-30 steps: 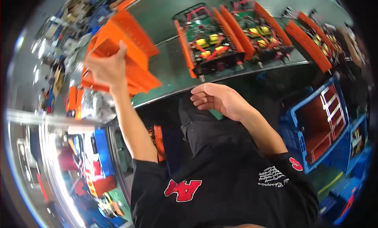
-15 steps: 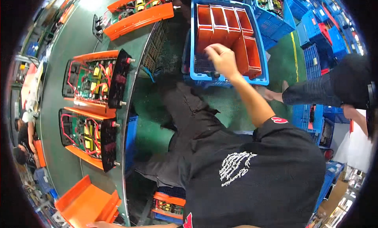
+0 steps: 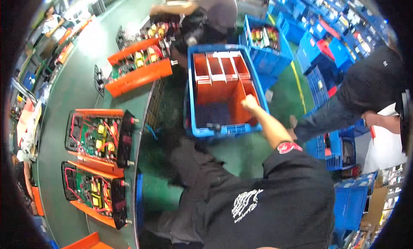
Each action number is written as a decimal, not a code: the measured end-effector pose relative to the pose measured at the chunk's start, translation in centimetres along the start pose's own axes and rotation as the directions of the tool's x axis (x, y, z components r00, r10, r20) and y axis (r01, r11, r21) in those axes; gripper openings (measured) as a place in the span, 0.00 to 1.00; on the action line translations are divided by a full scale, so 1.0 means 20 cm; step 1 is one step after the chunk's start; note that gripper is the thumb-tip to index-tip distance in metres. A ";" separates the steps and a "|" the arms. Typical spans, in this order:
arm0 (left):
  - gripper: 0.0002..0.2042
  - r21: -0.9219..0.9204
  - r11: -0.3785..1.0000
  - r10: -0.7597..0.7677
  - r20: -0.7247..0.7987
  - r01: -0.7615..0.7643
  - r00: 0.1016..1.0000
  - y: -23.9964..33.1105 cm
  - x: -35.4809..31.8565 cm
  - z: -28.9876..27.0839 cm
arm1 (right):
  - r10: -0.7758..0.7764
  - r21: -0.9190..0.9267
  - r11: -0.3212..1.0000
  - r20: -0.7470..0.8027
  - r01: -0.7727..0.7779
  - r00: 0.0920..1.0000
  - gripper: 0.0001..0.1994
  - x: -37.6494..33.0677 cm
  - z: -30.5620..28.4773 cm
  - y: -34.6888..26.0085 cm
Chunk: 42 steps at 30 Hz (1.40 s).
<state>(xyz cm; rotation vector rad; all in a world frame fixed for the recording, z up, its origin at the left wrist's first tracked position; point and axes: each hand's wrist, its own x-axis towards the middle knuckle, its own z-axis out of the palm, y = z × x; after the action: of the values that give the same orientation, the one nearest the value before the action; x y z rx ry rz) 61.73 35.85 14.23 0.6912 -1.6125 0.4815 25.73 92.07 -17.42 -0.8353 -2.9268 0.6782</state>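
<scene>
My right hand [image 3: 250,103] reaches forward into a blue plastic crate [image 3: 223,130] on the floor in front of me. Its fingers are closed on the upper edge of an orange tray [image 3: 234,100] standing on its side in the crate. More orange trays [image 3: 215,68] are stacked upright behind it, toward the crate's far end. A patch of the crate's dark gridded bottom [image 3: 213,115] shows at the near left. My left hand is out of the picture. My black sleeve and shirt [image 3: 275,197] fill the lower middle.
A green conveyor table [image 3: 81,77] runs down the left, carrying orange trays with circuit boards [image 3: 97,135], [image 3: 92,193], [image 3: 135,66]. Another person [image 3: 211,10] bends over at the top, and a second person [image 3: 365,90] stands at the right. Stacked blue crates [image 3: 318,47] stand behind.
My view swung from the conveyor to the blue crate. My right hand went from the crate's near edge to the orange tray at its right side. My left hand left the picture.
</scene>
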 end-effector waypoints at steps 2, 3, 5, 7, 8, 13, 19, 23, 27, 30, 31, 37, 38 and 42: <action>0.09 -0.038 0.994 0.108 0.407 -0.102 0.907 0.24 -0.03 -0.03 | -0.045 -0.024 0.998 0.190 0.051 0.981 0.15 -0.13 -0.17 -0.14; 0.20 -0.218 0.962 0.238 0.365 -0.166 0.900 0.17 -0.18 0.06 | -0.090 0.031 0.996 0.171 0.086 0.981 0.15 -0.19 -0.24 -0.25; 0.09 -0.577 0.816 0.336 0.492 0.013 0.803 0.42 -0.30 0.08 | -0.246 0.089 0.966 0.027 0.242 0.969 0.16 -0.27 -0.51 -0.29; 0.11 -0.728 0.674 0.475 0.556 0.124 0.682 0.57 -0.38 0.07 | -0.287 0.094 0.953 -0.035 0.289 0.957 0.15 -0.41 -0.79 -0.42; 0.13 -0.765 0.621 0.522 0.565 0.170 0.639 0.62 -0.42 0.07 | -0.323 0.097 0.940 -0.065 0.328 0.944 0.14 -0.51 -0.94 -0.48; 0.05 -0.727 0.259 0.682 0.604 0.636 0.413 0.81 -0.38 0.05 | -0.521 0.127 0.814 -0.274 0.567 0.809 0.11 -1.06 -1.45 -0.71; 0.30 0.024 -0.010 0.754 0.657 1.000 -0.009 0.98 -0.33 0.35 | -0.970 -0.411 0.243 -0.115 0.879 0.215 0.13 -1.19 -1.38 -0.85; 0.43 0.448 -0.128 0.865 0.487 0.885 -0.122 1.06 -0.19 0.43 | -0.980 -0.582 -0.200 0.099 0.788 -0.175 0.17 -1.28 -1.33 -0.96; 0.14 0.355 -0.205 0.630 0.761 0.912 -0.155 1.02 -0.16 0.29 | -0.910 -0.616 -0.391 0.147 0.684 -0.388 0.14 -1.29 -1.33 -1.11; 0.12 0.288 -0.464 0.541 0.841 0.838 0.010 0.89 -0.38 0.35 | -0.844 -0.688 -0.378 -0.019 0.619 -0.536 0.13 -1.28 -1.23 -1.18; 0.09 0.290 -0.583 0.483 0.875 0.759 0.036 0.85 -0.41 0.35 | -0.792 -0.755 -0.293 -0.152 0.586 -0.591 0.14 -1.29 -1.19 -1.19; 0.08 0.053 -0.618 0.152 0.987 0.784 0.053 0.73 -0.36 0.30 | -0.752 0.949 -0.282 -0.309 0.140 0.582 0.29 -1.52 -0.73 -1.11; 0.08 0.053 -0.613 0.135 0.990 0.788 0.038 0.69 -0.37 0.30 | -0.829 0.824 -0.461 -0.266 -0.331 0.493 0.25 -1.46 -0.64 -1.10; 0.12 -0.130 -0.537 0.163 0.954 0.833 0.253 0.46 -0.60 0.40 | -0.790 0.965 -0.210 -0.262 0.156 0.554 0.21 -1.63 -0.57 -1.31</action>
<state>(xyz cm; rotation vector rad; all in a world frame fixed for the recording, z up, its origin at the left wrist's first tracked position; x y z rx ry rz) 50.45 39.29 1.93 0.2234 -1.1925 -2.2645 42.14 60.16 6.75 0.8722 -1.5635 2.4628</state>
